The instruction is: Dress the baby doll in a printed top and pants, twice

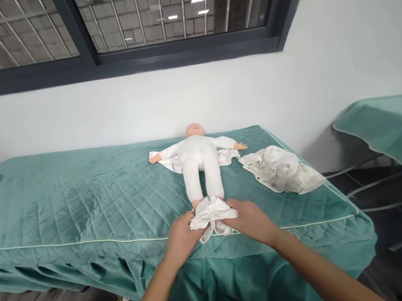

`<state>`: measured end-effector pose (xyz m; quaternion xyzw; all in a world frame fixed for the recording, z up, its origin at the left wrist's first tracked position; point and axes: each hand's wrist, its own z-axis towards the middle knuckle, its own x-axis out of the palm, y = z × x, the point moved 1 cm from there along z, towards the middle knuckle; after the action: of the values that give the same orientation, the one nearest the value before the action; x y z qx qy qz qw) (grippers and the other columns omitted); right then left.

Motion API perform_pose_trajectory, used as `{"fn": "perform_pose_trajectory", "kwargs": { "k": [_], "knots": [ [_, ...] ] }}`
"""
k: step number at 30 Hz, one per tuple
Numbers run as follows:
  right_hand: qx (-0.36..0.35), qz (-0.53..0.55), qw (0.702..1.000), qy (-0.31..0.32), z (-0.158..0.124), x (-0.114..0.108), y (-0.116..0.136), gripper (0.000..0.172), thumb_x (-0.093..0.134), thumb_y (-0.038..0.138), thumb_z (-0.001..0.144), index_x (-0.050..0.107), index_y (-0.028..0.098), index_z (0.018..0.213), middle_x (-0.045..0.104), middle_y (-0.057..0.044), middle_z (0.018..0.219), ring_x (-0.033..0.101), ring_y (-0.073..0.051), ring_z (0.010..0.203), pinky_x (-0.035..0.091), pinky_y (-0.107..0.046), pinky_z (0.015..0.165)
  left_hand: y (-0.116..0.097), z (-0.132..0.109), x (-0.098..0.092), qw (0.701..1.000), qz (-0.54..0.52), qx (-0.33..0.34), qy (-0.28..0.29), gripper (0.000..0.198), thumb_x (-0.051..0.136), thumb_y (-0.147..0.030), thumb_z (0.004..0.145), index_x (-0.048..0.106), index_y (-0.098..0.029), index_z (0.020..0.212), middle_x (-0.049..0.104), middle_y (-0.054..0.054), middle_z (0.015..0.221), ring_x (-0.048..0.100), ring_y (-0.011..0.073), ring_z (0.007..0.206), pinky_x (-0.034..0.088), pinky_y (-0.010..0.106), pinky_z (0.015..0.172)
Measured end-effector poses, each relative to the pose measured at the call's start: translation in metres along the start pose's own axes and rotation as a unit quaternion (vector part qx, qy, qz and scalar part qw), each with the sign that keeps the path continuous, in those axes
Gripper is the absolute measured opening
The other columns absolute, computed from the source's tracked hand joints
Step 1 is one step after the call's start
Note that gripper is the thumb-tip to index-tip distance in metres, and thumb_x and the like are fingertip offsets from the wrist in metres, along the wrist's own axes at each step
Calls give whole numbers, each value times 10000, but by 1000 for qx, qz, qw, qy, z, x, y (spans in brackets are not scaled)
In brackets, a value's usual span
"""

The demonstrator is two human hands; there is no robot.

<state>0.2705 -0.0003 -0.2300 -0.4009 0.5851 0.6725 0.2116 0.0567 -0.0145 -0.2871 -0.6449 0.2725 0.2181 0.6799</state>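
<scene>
A baby doll (200, 161) in white lies on its back on the green quilted bed (78, 203), head toward the wall, arms spread over a white cloth (172, 162). At the doll's feet sits a bunched small white garment (211, 211). My left hand (180, 236) grips the garment's left side and my right hand (250, 219) grips its right side, both with fingers closed on the fabric. The doll's feet are mostly hidden by the garment.
A crumpled patterned white cloth (280, 170) lies on the bed to the doll's right. A second green-covered bed (396, 131) stands at the right across a dark floor gap. A white wall and dark-framed window are behind. Cables lie on the floor at lower left.
</scene>
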Motion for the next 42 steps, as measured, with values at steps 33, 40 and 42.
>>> {"fn": "perform_pose_trajectory", "kwargs": {
  "k": [33,40,42],
  "knots": [
    [-221,84,952,195,47,-167,157,401,705,587,840,709,187,868,577,28,699,493,-95,614,359,-236,557,-153,12,-210,946,-40,270,-178,291,657,-471,884,634,-192,806,597,1,729,512,145,683,399,260,631],
    [-250,32,963,93,35,-198,193,410,779,527,788,621,162,691,509,62,660,508,-67,648,361,-210,584,-174,-4,-238,958,-26,236,-161,418,618,-515,907,597,-187,649,527,-2,594,443,126,567,323,253,525],
    [-258,1,960,108,33,-205,195,431,755,559,794,630,159,690,543,57,710,544,-70,685,403,-216,617,-173,-5,-246,961,-16,226,-159,412,636,-512,896,602,-189,643,538,-2,586,441,128,564,315,254,520]
  ]
}}
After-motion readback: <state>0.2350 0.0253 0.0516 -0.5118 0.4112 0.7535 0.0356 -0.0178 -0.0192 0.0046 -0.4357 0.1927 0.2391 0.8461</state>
